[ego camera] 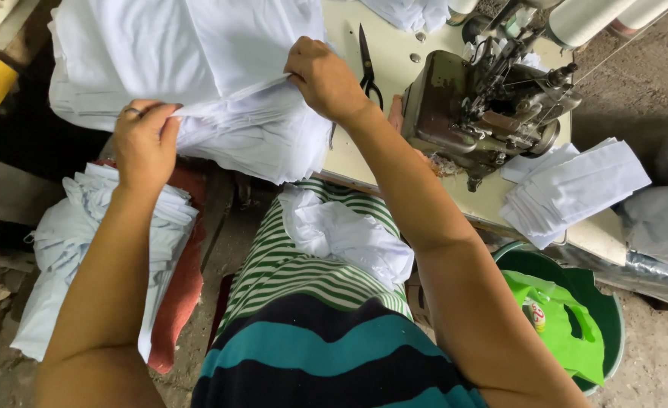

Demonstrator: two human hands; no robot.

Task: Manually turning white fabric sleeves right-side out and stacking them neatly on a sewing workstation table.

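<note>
Left hand (145, 140) and right hand (325, 79) each pinch white cloth (220, 91) edge, pulling it taut (stack steadied); sewing machine (485, 106) right.

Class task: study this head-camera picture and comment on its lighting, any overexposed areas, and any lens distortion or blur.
Head view: soft daylight, no hard shadows; the white fabric pile is nearly blown out, folds faint; the left hand and right hand pinching it are sharp; the sewing machine is clear; wide-angle bending shows at the table edge; the floor stays dim.
</note>
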